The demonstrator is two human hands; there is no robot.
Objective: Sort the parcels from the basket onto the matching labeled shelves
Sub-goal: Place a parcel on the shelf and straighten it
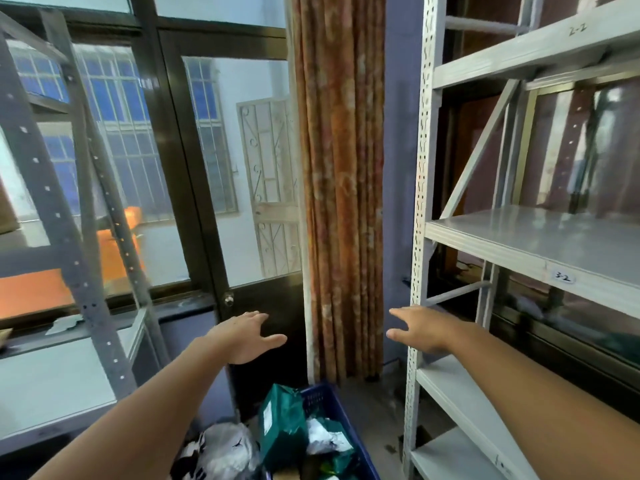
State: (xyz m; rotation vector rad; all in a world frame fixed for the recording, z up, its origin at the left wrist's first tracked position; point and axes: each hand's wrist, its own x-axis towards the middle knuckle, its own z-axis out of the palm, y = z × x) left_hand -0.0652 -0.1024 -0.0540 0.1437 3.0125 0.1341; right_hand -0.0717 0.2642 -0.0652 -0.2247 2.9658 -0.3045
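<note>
A blue plastic basket (320, 396) sits on the floor at the bottom centre, holding several parcels: a green bag (282, 431) standing upright, a grey-white bag (227, 448) and a white-and-green one (329, 441). My left hand (244, 337) and my right hand (420, 329) are both stretched forward above the basket with fingers spread, holding nothing. On the right stands a white shelf rack (420, 202) with boards labelled 2-2 (577, 29) and 3-2 (561, 277). The 3-2 board carries no parcels.
A grey metal rack (65, 216) stands on the left in front of a large window. A dark door with a round knob (228, 300) and an orange-brown curtain (341, 188) fill the middle. Bare floor lies between the basket and the white rack.
</note>
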